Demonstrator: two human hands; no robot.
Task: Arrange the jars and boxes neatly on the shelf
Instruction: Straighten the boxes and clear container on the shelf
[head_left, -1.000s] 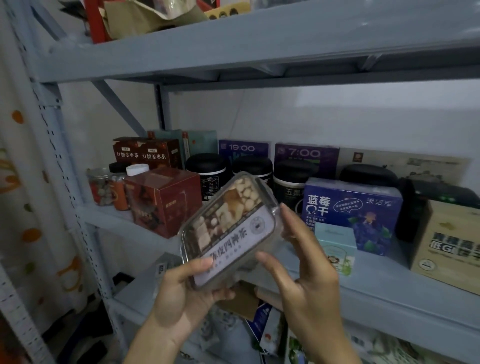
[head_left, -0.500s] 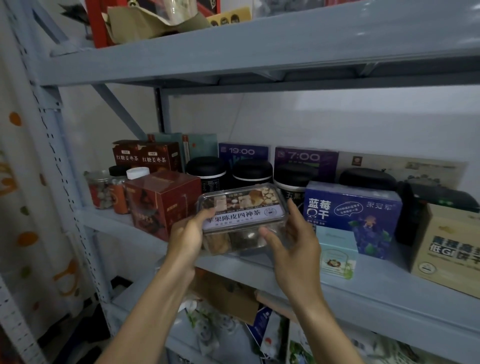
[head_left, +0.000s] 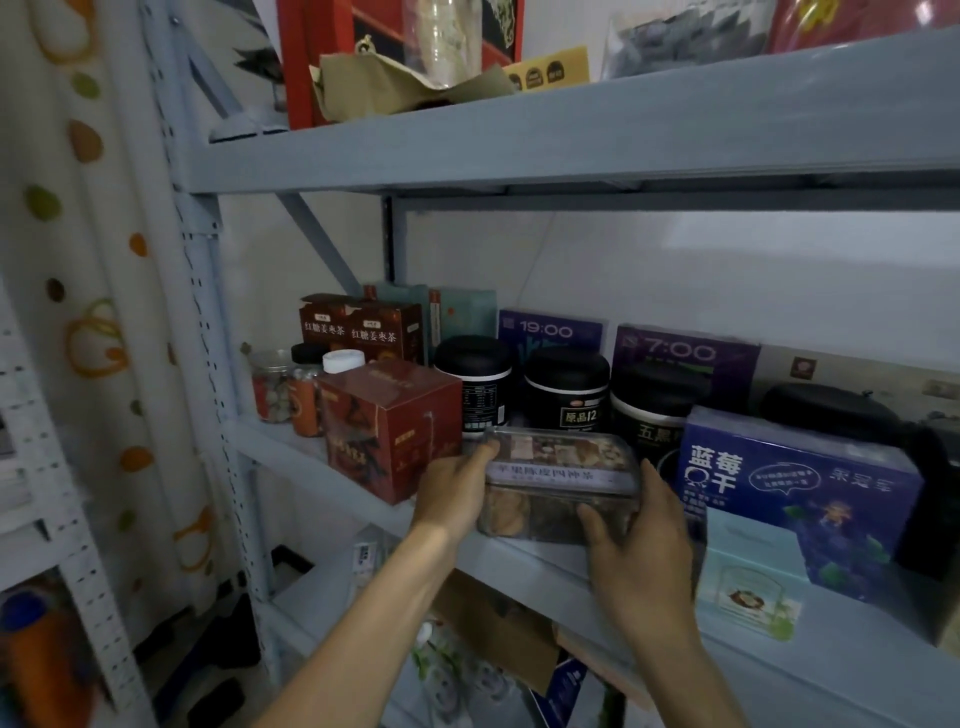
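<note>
A clear plastic box of dried tea pieces with a pale label sits on the grey middle shelf, between a red carton and a blue blueberry box. My left hand grips its left end, fingers curled over the lid edge. At its right front corner my right hand holds it, thumb on the front wall. Three black-lidded jars stand just behind the box.
Small jars stand at the shelf's left end, with brown tea boxes and purple boxes along the back wall. A pale teal box stands front right. The shelf above hangs low overhead. A dotted curtain hangs left.
Both hands have carried the clear box from a tilted hold in front of the shelf forward, levelled it and brought it down onto the shelf in front of the black jars.
</note>
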